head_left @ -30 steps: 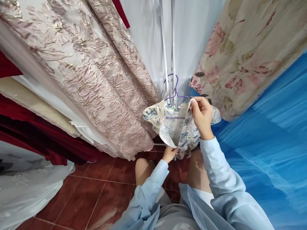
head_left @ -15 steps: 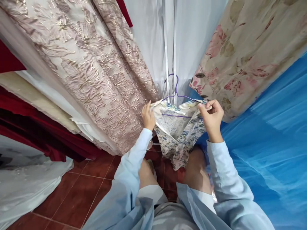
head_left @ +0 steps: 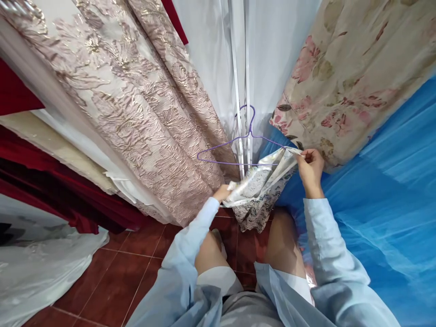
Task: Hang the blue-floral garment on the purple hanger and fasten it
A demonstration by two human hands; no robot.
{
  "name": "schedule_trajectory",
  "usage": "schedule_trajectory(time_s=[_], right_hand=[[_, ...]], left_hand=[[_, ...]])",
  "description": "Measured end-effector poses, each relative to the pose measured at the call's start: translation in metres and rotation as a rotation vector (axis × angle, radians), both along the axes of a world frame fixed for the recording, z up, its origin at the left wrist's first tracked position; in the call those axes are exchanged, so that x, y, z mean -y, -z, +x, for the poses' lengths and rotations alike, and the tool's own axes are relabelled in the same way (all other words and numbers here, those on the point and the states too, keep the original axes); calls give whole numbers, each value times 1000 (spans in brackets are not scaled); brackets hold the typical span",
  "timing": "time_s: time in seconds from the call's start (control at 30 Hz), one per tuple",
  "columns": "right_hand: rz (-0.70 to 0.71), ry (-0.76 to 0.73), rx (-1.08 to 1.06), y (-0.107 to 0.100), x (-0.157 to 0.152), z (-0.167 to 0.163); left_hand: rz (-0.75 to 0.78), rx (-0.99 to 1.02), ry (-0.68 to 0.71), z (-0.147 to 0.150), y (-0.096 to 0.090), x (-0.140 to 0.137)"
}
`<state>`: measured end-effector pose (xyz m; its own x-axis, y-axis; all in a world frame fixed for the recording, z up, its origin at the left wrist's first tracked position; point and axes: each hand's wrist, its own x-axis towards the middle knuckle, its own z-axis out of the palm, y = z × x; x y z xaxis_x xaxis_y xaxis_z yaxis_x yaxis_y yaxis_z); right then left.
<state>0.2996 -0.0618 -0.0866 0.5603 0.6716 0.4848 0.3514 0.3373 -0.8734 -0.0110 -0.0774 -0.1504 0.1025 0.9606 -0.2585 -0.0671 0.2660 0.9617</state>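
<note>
Right hand right of centre, fingers pinched on upper corner of floral cloth, beside right end of purple wire hanger; left hand at centre, lower, fingers closed on the cloth's other edge; cloth stretched diagonally between both hands, mostly below the hanger bar, tail drooping toward red tile floor; hanger hooked on white strips at top centre; embossed pink-gold curtain left; rose-print fabric upper right; blue netting right.
</note>
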Motion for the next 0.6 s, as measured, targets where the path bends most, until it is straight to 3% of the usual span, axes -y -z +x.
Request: schedule_trajectory(time_s=[0.13, 0.2, 0.27, 0.33, 0.4, 0.5, 0.53, 0.6], right_hand=[[-62, 50, 121, 19, 25, -19], [-60, 109, 167, 30, 51, -38], [-88, 1, 110, 42, 80, -58], [-207, -372, -59, 52, 106, -75], [-310, -607, -289, 59, 125, -85], [-399, -645, -618, 65, 138, -85], [-426, -642, -686, 65, 140, -83], [-486, -665, -739, 62, 144, -76]], left_hand=[[-54, 117, 70, 38, 6, 26], [-21, 291, 36, 54, -4, 35], [66, 410, 42, 68, -19, 45], [253, 326, 169, 80, -33, 57], [503, 106, 372, 89, -42, 68], [756, -158, 649, 93, -45, 82], [785, -195, 659, 92, -44, 85], [807, -228, 525, 86, -42, 85]])
